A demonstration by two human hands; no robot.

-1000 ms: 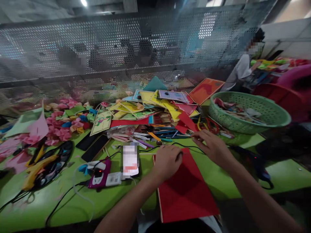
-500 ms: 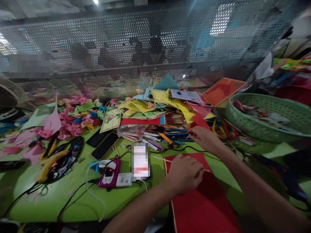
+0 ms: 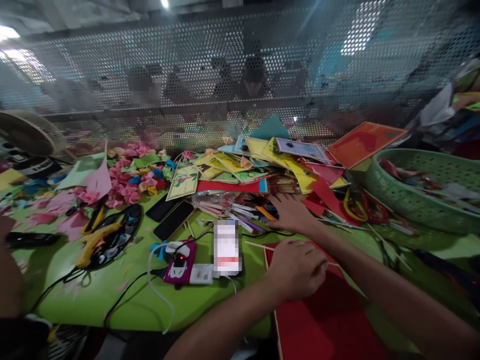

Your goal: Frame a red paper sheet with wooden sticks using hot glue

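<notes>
A red sheet (image 3: 322,325) edged with thin wooden sticks lies at the table's front. My left hand (image 3: 298,270) rests over its upper part, fingers curled round a thin stick (image 3: 333,264) whose end sticks out at the right. Farther back, my right hand (image 3: 292,212) reaches with spread fingers onto the pile of pens, beside an orange pen (image 3: 265,213); nothing shows in its grasp. Red paper pieces (image 3: 324,195) and yellow-handled scissors (image 3: 354,205) lie to its right.
A lit phone (image 3: 227,247) and purple power socket (image 3: 180,265) with cables sit left of the sheet. Glue gun (image 3: 93,245), pink paper flowers (image 3: 127,192) and a fan (image 3: 32,132) are farther left. Cards (image 3: 225,167) and a green basket (image 3: 431,190) stand behind. Another person's arm (image 3: 9,275) shows at left.
My right hand has moved left across the pens, and its fingers have spread. The view has turned slightly left, bringing the fan and a person's arm further in.
</notes>
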